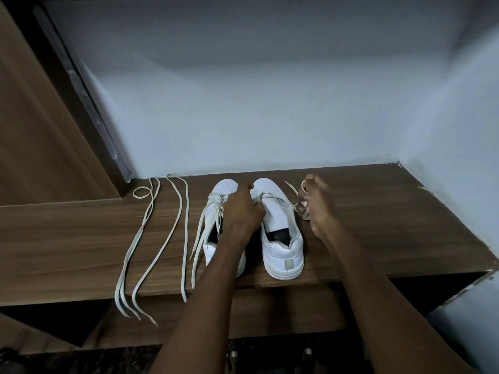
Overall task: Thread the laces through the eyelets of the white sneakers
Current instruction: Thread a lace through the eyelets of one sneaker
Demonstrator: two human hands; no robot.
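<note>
A pair of white sneakers (280, 238) stands toes to the wall on a wooden desk (378, 225), heels toward the person, an arrangement that apparently keeps the eyelets within reach of both arms. The left hand (243, 209) rests over the gap between the shoes, fingers curled at the lace (293, 209) near the right shoe's front eyelets, seemingly steadying it, while the right hand (316, 198) pinches the blurred free end just beside that shoe. Two spare laces (151, 238) lie stretched out left of the shoes, tips hanging over the desk edge.

Wooden shelf (364, 211) under two sneakers (280, 238), loose laces (151, 238).
</note>
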